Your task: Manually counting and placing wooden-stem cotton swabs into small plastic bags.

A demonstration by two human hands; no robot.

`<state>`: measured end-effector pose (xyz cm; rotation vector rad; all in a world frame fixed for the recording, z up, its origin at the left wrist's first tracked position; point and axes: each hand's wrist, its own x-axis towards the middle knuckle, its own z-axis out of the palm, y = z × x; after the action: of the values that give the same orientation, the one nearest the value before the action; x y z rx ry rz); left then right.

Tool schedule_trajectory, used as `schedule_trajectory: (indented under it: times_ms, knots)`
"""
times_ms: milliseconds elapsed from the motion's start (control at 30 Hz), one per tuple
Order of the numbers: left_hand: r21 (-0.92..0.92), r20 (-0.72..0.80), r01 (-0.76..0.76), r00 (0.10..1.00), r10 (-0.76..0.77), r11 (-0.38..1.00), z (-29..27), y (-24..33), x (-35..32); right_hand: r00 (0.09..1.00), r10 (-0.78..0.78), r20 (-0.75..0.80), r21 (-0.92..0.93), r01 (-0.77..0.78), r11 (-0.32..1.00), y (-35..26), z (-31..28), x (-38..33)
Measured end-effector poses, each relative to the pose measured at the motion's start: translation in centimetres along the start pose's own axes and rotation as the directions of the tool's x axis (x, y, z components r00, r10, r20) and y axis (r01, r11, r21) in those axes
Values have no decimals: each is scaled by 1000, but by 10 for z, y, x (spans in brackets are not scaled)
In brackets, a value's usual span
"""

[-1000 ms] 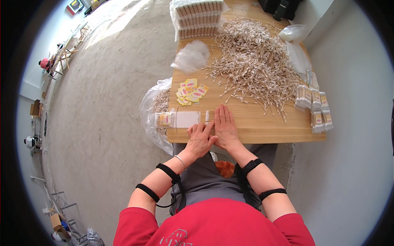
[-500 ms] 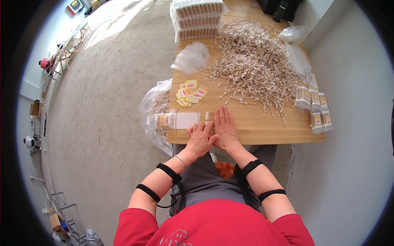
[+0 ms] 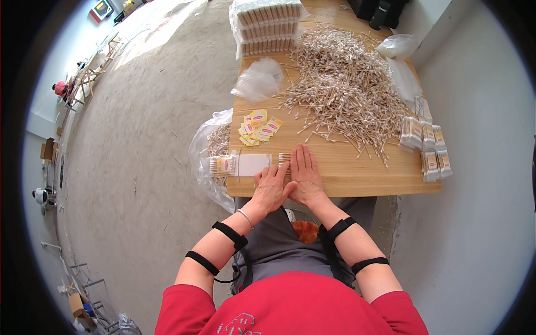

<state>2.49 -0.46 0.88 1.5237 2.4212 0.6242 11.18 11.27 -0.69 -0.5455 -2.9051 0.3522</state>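
Observation:
A small row of cotton swabs (image 3: 284, 158) lies on the wooden table, between and just beyond my hands. My right hand (image 3: 307, 177) rests flat, fingers straight and together, its inner edge along the right side of that row. My left hand (image 3: 270, 188) bends over the row's near end, fingertips down on it and slightly apart, the thumb reaching toward my right hand; the fingers hide part of the swabs. Left of them lies a blank white card (image 3: 255, 165). Beside it, at the table's left edge, is a clear packet of swabs (image 3: 221, 165) with a yellow label.
A big heap of loose swabs (image 3: 346, 84) covers the far middle of the table (image 3: 357, 181). Yellow printed cards (image 3: 258, 128), a plastic bag (image 3: 258, 79) and stacked swab bundles (image 3: 271, 28) lie far left. Filled packets (image 3: 429, 139) line the right edge. A swab-filled sack (image 3: 216, 142) hangs beside the left edge.
Both hands keep nearly the same place and pose. The whole view has shifted very slightly; nothing on the table has visibly moved.

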Motion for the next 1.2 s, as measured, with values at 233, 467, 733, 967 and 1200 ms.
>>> schedule_trajectory:
  times_ms: [233, 467, 733, 967, 1200]
  knots:
    - [-31, 3, 36, 999, -36, 999, 2, -3, 4, 999, 5, -31, 7, -5, 1000, -1, 5, 0]
    - [-47, 58, 56, 997, -53, 997, -5, 1, 8, 999, 8, -48, 21, -7, 1000, 1, 6, 1]
    - [-158, -46, 74, 996, -83, 985, 3, -4, 15, 999, 6, -46, 7, -6, 1000, 1, 5, 1]
    - [-122, -11, 132, 991, -134, 984, 5, -6, 16, 997, -71, -1, 52, 71, 996, 1, 0, -9]
    - [-212, 14, 156, 988, -157, 965, 3, -9, 16, 999, -37, 10, -26, 37, 999, -5, 2, -9]
